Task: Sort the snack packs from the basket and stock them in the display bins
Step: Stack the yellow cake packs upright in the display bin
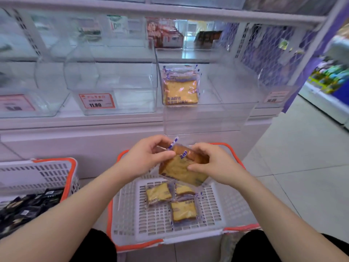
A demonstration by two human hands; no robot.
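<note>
Head view, near to far: white basket with orange rim (132,214) on the floor, three bread packs (183,209) lying on its slatted bottom. Above it, left hand (147,155) and right hand (213,163) hold one held bread pack (181,169) tilted between them; left fingers pinch its sealed upper-left edge, right fingers and thumb curl round its right side. Second basket (56,173) at left contains dark packets (28,207). Beyond, clear display bin (226,103) on the white shelf holds upright stocked bread packs (180,87) against its left wall. Neighbouring bin (132,95) carries a red price tag (96,100) reading 11.80
</note>
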